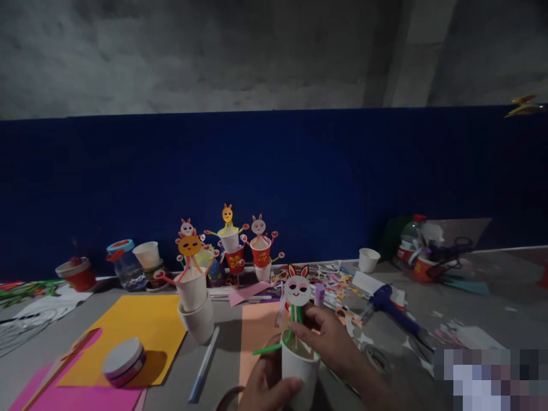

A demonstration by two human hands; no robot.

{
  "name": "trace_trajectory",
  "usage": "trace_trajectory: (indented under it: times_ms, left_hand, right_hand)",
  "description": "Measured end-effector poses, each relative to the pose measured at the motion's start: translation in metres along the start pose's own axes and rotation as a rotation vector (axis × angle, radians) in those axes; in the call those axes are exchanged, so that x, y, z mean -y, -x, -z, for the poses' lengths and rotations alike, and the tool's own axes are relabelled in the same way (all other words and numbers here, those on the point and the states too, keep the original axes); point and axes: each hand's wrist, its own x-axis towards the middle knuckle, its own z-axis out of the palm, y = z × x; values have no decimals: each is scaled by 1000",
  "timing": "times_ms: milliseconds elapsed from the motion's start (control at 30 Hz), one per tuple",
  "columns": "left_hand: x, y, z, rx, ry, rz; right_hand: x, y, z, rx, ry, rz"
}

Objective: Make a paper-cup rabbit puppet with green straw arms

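Observation:
My left hand (268, 383) is wrapped around a white paper cup (298, 368) low in the middle of the view. A white bunny face with red ears (297, 288) stands above the cup on green straws (295, 317). A green straw arm (268, 348) sticks out to the left. My right hand (329, 337) pinches the straws at the cup's rim. Behind, several finished cup puppets (233, 242) with paper animal faces stand in a group, one of them an orange-faced puppet on stacked white cups (194, 302).
A yellow sheet (128, 331), a pink sheet (77, 394) and an orange sheet (257, 331) lie on the grey table. On it are also a round tin (124, 359), a pen (204, 365), a blue glue gun (387, 305), paper scraps (338, 285), a jar (126, 265), cups and a bottle (413, 231).

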Motion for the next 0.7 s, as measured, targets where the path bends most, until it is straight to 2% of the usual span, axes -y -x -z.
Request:
trace_trajectory:
  times_ms: [167, 300, 400, 500, 700]
  left_hand:
    - [0, -2, -1, 2, -21, 1]
    - [-7, -6, 3, 56, -178, -32]
    - [-14, -8, 2, 2, -237, -83]
    - [-18, -9, -1, -71, -193, -123]
    - [-20, -10, -7, -87, -77, -131]
  right_hand:
    - [-4, 1, 0, 16, -28, -24]
    - [0, 1, 4, 10, -110, -18]
    - [3, 6, 12, -27, -156, 1]
    - [0, 14, 18, -19, -120, -10]
    - [-15, 24, 15, 65, -270, -52]
